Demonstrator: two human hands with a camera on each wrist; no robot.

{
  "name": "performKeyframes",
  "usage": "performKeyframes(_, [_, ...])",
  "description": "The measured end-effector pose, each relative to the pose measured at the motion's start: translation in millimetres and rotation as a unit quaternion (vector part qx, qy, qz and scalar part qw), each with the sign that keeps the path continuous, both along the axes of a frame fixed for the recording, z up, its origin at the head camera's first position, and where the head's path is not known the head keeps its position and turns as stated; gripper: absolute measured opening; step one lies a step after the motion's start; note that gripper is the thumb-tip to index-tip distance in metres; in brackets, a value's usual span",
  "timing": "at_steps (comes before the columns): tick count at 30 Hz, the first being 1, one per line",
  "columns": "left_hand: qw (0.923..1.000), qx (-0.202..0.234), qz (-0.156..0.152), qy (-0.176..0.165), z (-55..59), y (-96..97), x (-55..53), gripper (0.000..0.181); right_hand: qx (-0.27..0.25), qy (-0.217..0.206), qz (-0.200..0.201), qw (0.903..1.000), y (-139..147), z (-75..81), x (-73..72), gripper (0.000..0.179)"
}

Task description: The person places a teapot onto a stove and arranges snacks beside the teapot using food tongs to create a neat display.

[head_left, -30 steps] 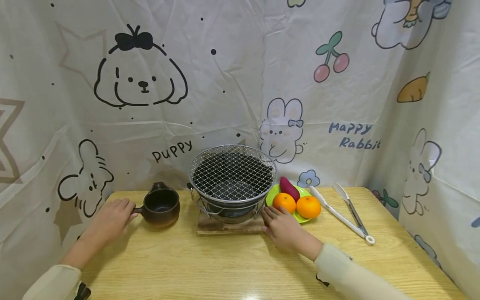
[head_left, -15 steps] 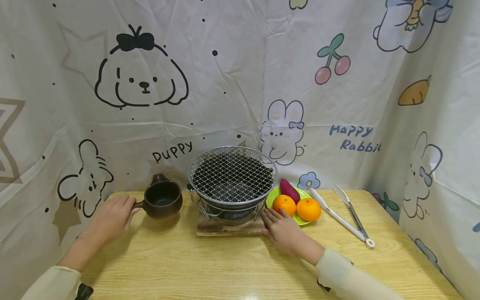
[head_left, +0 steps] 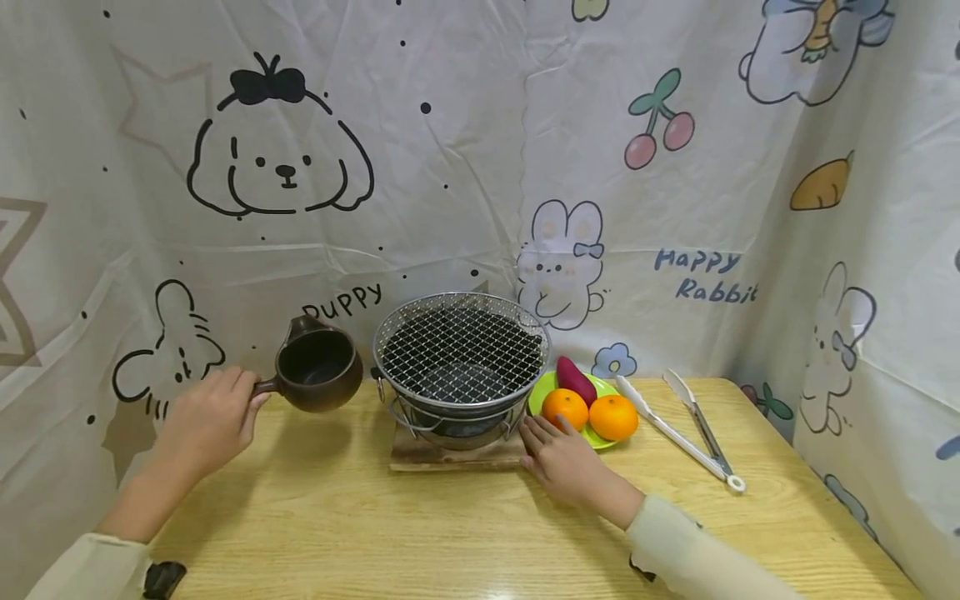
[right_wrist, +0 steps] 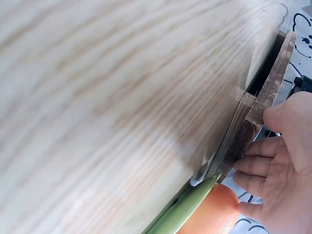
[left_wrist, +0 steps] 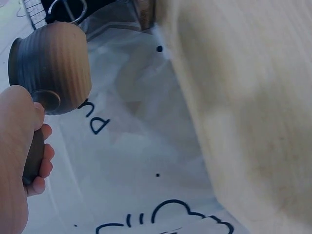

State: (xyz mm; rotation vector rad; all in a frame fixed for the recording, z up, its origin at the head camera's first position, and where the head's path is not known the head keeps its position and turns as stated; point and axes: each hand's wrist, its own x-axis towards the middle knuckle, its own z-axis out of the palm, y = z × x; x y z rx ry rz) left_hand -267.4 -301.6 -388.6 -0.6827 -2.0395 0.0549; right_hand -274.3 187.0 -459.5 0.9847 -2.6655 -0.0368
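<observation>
My left hand point(head_left: 212, 417) grips the side handle of a dark brown ceramic pot point(head_left: 318, 371), its fingers wrapped round the handle in the left wrist view. The pot point(left_wrist: 63, 68) hangs above the table, with its shadow below and its mouth tipped toward the camera. To its right a round charcoal grill point(head_left: 461, 358) with a wire mesh top stands on a wooden board point(head_left: 450, 458). My right hand point(head_left: 566, 462) lies with extended fingers at the board's right end, beside the green plate point(head_left: 536, 404). In the right wrist view its fingertips touch the board point(right_wrist: 253, 117).
Two oranges point(head_left: 613, 417) and a purple sweet potato point(head_left: 575, 381) lie on the green plate. White-handled tongs point(head_left: 686, 437) rest spread on the table point(head_left: 420, 533) at the right. A printed cloth point(head_left: 450, 125) hangs right behind the table's back edge.
My left hand has lifted the pot off the table, raising it and tilting it a little. The right hand stays at the board, and the grill has not moved.
</observation>
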Motion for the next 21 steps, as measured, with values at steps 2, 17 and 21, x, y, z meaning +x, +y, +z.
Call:
performKeyframes(2, [1.0,0.0,0.004,0.005,4.6,0.4,1.5,0.066,-0.001,0.0,-0.001,1.0,0.2,-0.2,-0.1,0.048])
performKeyframes(17, [0.9988,0.011,0.028,0.039,21.8,-10.7,4.6,0.06,0.011,-0.001,-0.011,0.9999,-3.6,-2.9,0.8,0.05])
performKeyframes(21, [0.9984,0.008,0.029,0.047,25.4,-10.7,4.0,0.059,0.011,-0.002,-0.014,0.9998,-3.3,-1.4,1.5,0.05])
